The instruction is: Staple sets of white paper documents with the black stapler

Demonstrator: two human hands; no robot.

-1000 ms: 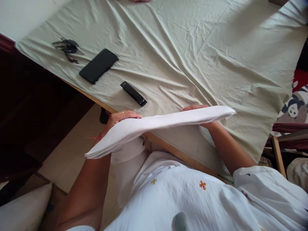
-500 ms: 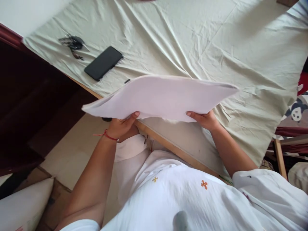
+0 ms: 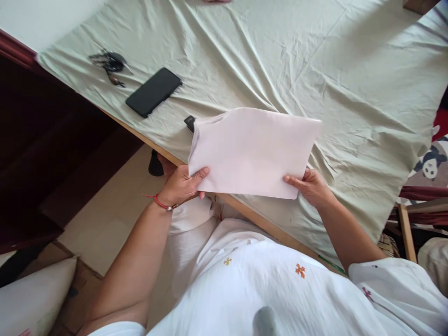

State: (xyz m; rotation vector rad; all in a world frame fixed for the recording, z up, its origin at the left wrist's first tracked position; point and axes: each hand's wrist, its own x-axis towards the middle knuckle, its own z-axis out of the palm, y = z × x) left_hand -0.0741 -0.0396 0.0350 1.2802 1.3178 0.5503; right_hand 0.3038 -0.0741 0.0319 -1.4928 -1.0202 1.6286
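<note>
A stack of white paper sheets (image 3: 250,151) is held up in front of me, over the near edge of the cloth. At its left lower corner my left hand (image 3: 184,184) grips it, thumb on top and fingers underneath. My right hand (image 3: 310,186) pinches the right lower edge, its thumb lying on the top sheet. Along the left side the layered edges of the sheets show. Partly covered by the upper left corner is a small black object (image 3: 189,122); its kind I cannot make out.
On the wrinkled pale green cloth (image 3: 273,60) lie a black phone (image 3: 154,92) and a bunch of keys (image 3: 110,63). A wooden edge (image 3: 252,218) runs along the near side. A white sack (image 3: 38,298) stands at lower left; panda-print fabric (image 3: 430,163) hangs at right.
The paper stack has gone from wide and bowed to flatter, its face tilted more toward me. My left hand moved slightly right, my right hand slightly right and down.
</note>
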